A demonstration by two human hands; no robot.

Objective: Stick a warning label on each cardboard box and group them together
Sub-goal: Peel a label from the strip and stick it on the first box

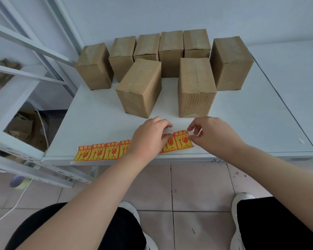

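You face a white table, pushed up against a pale blue-white wall. L of it: white metal shelving rack w/ brown cardboard scraps low inside. Floor = pinkish-beige tiles, dark grout, white cable trailing at L; light soft, even.

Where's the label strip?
Head view: the label strip lies along the table's near edge, left to centre, right end gripped by left hand and right hand.
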